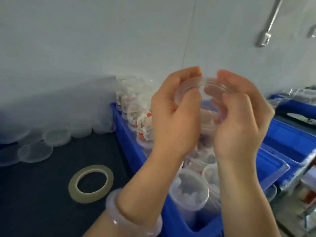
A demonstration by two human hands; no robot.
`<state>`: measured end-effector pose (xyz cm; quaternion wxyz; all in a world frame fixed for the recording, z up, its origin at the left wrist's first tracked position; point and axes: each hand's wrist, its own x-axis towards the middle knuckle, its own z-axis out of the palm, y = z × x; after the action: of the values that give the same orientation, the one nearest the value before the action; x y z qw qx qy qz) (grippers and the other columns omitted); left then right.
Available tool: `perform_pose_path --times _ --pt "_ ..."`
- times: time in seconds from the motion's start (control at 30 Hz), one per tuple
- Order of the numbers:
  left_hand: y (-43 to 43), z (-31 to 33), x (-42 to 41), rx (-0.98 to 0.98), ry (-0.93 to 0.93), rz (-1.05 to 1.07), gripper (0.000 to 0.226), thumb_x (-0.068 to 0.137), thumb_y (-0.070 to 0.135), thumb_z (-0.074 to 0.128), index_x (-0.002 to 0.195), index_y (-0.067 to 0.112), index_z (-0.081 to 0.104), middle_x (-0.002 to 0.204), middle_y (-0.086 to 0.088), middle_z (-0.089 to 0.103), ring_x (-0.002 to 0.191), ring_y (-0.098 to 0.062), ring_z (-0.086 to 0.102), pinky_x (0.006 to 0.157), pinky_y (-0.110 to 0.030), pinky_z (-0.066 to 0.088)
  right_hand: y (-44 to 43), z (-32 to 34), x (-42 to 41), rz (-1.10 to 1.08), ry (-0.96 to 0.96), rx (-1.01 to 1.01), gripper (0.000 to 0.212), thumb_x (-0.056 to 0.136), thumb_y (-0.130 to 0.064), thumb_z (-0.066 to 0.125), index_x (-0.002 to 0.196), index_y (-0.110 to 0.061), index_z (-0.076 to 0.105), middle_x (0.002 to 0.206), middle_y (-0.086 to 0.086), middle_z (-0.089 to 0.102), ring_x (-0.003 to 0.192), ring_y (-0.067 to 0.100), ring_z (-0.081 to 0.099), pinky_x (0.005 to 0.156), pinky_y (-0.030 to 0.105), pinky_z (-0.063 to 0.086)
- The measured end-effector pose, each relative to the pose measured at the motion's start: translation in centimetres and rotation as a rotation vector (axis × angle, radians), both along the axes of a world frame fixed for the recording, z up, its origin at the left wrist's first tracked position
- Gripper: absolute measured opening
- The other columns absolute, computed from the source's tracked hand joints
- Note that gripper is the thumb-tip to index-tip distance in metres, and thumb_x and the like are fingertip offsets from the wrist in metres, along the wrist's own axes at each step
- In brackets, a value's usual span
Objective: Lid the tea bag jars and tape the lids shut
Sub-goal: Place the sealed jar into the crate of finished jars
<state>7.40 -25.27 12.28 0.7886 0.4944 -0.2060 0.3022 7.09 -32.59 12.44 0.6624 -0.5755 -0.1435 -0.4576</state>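
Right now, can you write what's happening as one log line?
step: lidding | left hand: grips clear lid | right hand: grips same lid | tape roll: flat on mat, untouched | jars: in blue bin

A clear lid [203, 89] is held up; below the left hand [172, 117], a blue crate [123, 130] and a pale yellowish tape roll [91, 183] on a dark table [42, 194] are seen.

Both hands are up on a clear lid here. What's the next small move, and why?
Probably seat and twist the lid tight onto the jar beneath it. Both the left hand and right hand curl round the lid, and the tape lies untouched on the table, so taping likely comes after.
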Motion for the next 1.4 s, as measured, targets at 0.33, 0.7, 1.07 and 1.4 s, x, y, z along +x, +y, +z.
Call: perform_pose_path --times 0.33,0.7,1.07,1.4 --pt "-11.5 1.4 18.7 0.119 0.059 -0.154 0.031 0.087 -0.013 0.04 0.103 0.001 0.061 0.093 -0.002 0.059 0.085 -0.012 0.054 0.083 -0.021 0.043 -12.7 2.0 18.3 -0.092 0.116 -0.181 0.027 0.082 -0.013 0.045 0.101 -0.015 0.065 0.091 -0.008 0.066 0.098 0.021 0.064 0.091 0.033 0.049" --pt "-15.8 -6.2 28.1 0.166 0.289 -0.242 0.037 0.082 -0.015 0.039 0.094 0.016 0.057 0.092 0.003 0.059 0.084 -0.009 0.057 0.07 -0.01 0.046 -17.5 -7.1 26.7 -0.146 0.284 -0.202 0.034 0.095 0.005 0.039 0.117 -0.003 0.063 0.108 0.005 0.062 0.096 0.013 0.056 0.069 0.003 0.041" --pt "-17.0 -6.5 27.9 0.323 0.461 -0.058 0.031 0.09 0.002 0.039 0.115 0.013 0.055 0.107 -0.001 0.058 0.099 -0.019 0.055 0.084 -0.024 0.043 -18.6 -6.0 28.2 -0.097 0.566 -0.212 0.03 0.09 -0.004 0.04 0.095 -0.016 0.067 0.086 -0.005 0.065 0.083 0.012 0.06 0.067 0.026 0.046" --pt "-17.1 -6.9 26.0 0.689 0.531 0.069 0.034 0.095 0.005 0.039 0.123 -0.001 0.055 0.131 -0.016 0.055 0.122 -0.029 0.048 0.094 -0.029 0.033 -19.8 -6.6 27.1 0.051 0.78 -0.156 0.021 0.084 -0.008 0.051 0.08 -0.012 0.071 0.076 0.005 0.063 0.065 0.016 0.057 0.059 0.025 0.046"
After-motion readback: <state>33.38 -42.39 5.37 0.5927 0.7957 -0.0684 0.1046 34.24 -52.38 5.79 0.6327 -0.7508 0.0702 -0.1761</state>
